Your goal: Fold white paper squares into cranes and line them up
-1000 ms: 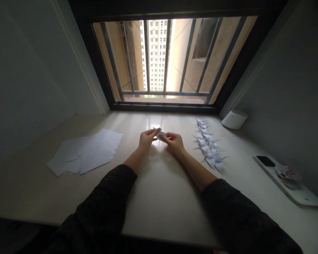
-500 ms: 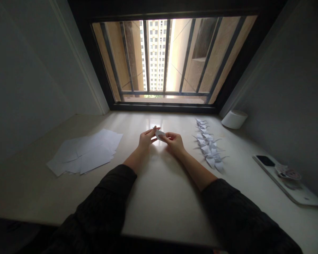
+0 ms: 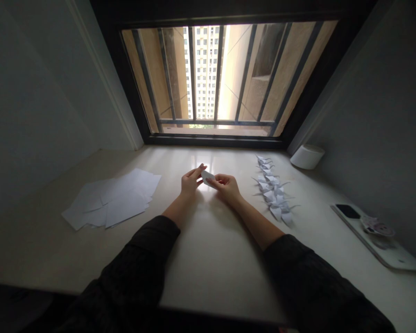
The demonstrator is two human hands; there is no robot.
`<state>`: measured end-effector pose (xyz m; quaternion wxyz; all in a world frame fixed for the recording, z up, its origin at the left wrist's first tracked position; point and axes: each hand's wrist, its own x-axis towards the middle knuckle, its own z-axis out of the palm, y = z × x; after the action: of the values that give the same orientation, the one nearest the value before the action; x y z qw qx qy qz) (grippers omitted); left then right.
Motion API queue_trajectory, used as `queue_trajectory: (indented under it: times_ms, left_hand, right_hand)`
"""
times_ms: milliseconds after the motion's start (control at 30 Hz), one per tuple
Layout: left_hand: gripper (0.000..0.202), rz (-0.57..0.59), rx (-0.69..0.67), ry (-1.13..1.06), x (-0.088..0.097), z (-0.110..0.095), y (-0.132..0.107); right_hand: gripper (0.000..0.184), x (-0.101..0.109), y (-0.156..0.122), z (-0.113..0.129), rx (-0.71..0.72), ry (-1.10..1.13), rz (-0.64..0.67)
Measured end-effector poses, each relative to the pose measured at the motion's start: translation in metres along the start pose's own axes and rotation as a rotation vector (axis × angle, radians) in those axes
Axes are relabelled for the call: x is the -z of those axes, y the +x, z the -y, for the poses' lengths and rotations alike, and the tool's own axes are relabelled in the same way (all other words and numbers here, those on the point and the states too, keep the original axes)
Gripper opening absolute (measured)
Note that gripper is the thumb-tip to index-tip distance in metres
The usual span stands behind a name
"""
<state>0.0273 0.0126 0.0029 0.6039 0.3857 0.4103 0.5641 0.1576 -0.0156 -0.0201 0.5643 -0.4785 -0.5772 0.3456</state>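
Observation:
A small folded piece of white paper is held up between my two hands, above the middle of the white sill. My right hand pinches its right side, thumb lying on the near face. My left hand has its fingertips at the paper's upper left edge, thumb and forefinger close together; the exact grip there is too small to make out fully. To the right, several folded paper cranes stand closely in a row. A loose pile of white paper sheets lies to the left.
A white cylindrical object sits in the back right corner. Along the right wall lies a white phone with a round ornament on its back. A barred window closes off the far side of the sill.
My left fingers have shifted slightly up and left along the paper, so more of its face shows. My right hand has barely moved and keeps its pinch.

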Motion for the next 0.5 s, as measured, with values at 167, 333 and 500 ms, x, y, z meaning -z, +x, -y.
queue_trajectory:
  times_ms: [167,333,500]
  left_hand:
    - [0.041,-0.065,-0.026,0.0,-0.0007,0.0014,-0.0006]
    - [0.052,0.081,-0.031,0.039,0.0006,0.0019,0.0001]
    - [0.042,0.133,-0.083,0.051,0.0009,0.0051,0.0015]
  right_hand:
    - [0.036,-0.0007,-0.0004,-0.0001,-0.003,0.01,0.013]
    - [0.039,0.0014,-0.0001,0.0009,-0.065,0.066,-0.04]
    - [0.038,0.0023,0.0015,-0.0021,-0.068,0.113,-0.048]
